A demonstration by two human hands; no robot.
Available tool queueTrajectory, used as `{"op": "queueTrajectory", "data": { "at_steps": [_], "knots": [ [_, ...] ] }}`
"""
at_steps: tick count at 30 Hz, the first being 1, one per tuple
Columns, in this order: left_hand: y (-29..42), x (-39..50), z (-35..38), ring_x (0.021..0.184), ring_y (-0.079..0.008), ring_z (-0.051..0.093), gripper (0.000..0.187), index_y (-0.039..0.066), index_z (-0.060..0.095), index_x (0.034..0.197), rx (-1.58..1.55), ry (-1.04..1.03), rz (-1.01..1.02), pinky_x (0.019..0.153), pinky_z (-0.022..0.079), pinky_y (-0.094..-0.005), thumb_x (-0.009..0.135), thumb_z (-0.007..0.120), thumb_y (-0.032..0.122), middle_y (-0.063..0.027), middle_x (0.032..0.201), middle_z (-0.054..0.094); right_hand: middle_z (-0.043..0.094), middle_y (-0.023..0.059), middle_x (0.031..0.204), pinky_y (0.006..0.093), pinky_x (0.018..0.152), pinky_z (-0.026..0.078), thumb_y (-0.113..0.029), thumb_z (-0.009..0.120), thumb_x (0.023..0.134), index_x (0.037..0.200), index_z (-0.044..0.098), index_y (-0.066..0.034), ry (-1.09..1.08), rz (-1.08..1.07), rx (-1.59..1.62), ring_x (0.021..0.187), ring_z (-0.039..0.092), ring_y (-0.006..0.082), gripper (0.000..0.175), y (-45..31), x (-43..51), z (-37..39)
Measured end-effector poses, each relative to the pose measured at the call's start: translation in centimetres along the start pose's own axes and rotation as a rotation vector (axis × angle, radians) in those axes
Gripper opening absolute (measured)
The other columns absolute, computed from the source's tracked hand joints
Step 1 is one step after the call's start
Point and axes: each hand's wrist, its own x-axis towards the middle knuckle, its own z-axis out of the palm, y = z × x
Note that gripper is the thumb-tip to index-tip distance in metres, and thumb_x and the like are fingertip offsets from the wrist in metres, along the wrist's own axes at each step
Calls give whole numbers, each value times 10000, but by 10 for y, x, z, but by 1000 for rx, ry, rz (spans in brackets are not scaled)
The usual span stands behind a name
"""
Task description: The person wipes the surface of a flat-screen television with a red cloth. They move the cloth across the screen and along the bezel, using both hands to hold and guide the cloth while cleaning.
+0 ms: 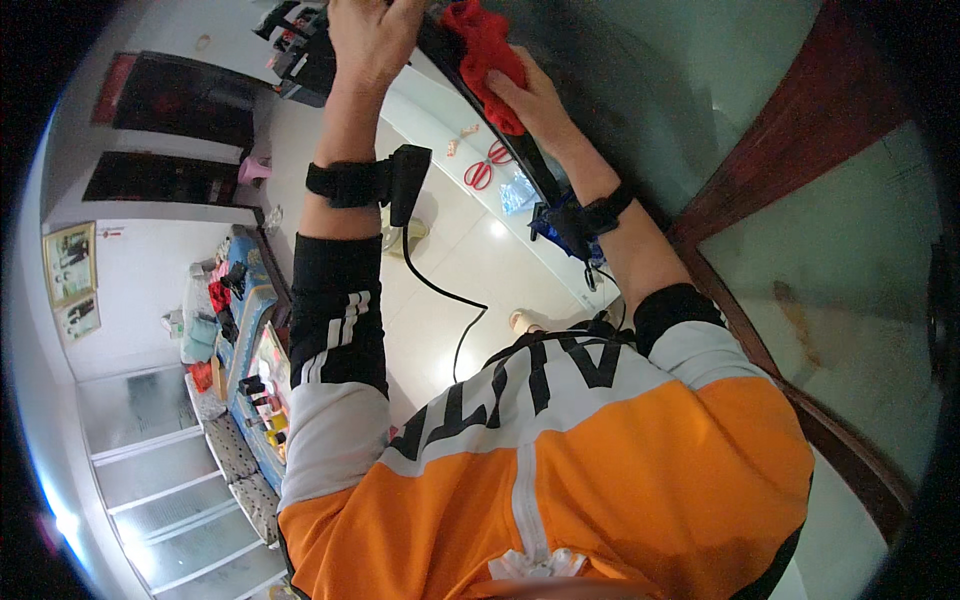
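Observation:
My right hand [536, 97] is closed around a bunched red cloth [480, 56], which lies against the black edge of a large flat panel [536, 169], apparently a television. At the top of the view, my left hand [375, 37] is beside the far part of this panel. Its fingertips are cut off by the picture's rim, so its grip cannot be made out. Below the panel, a white cabinet top [427, 112] carries red-handled scissors [487, 165] and a clear bluish plastic packet [517, 193]. A dark blue crinkled package [551, 229] is partly hidden by my right wrist strap.
Black stacked items [304, 56] stand beyond my left hand. A cable [442, 281] hangs from my left wrist device [409, 184]. Dark red wooden trim [787, 120] crosses the wall at right. A cluttered table [270, 375] and a blue-covered seat [251, 277] are at left.

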Motion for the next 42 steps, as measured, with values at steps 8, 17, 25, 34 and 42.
{"op": "queueTrajectory", "data": {
  "at_steps": [8,17,25,34,42],
  "knots": [
    [-23,-9,-3,1043,-215,642,356,24,694,1208,-111,-13,-50,925,484,-351,1052,544,306,-108,1102,690,598,204,1353,394,1063,461,-264,697,928,1426,487,-13,123,197,-335,1234,596,319,597,83,-80,-34],
    [-20,-8,1,1088,-227,671,352,-38,722,1163,-79,97,9,1014,493,-361,1068,469,189,-150,1131,731,714,152,1173,375,951,530,-270,765,904,1304,604,-55,119,265,-77,1051,691,241,481,73,-56,-33],
    [-13,0,4,1020,-201,650,365,14,747,1089,-59,195,-28,1065,406,-388,1051,441,208,-98,1061,746,629,111,1315,401,1026,476,-369,655,1001,1464,493,-131,-251,364,148,1168,615,225,545,18,82,-14],
    [-5,14,0,1093,-237,672,459,-5,717,1132,59,218,-41,1224,279,-504,1021,341,233,-145,1078,746,611,118,1378,421,1079,449,-292,672,990,1489,481,-136,-502,308,-253,1254,583,256,557,88,161,-21],
    [-2,14,7,1175,-256,647,461,9,701,1198,-8,332,-35,1223,243,-524,1043,388,310,-157,1171,723,615,132,1360,436,1067,464,-267,667,980,1490,483,-135,-565,544,-385,1229,601,270,558,30,182,-18]
  ]
}}
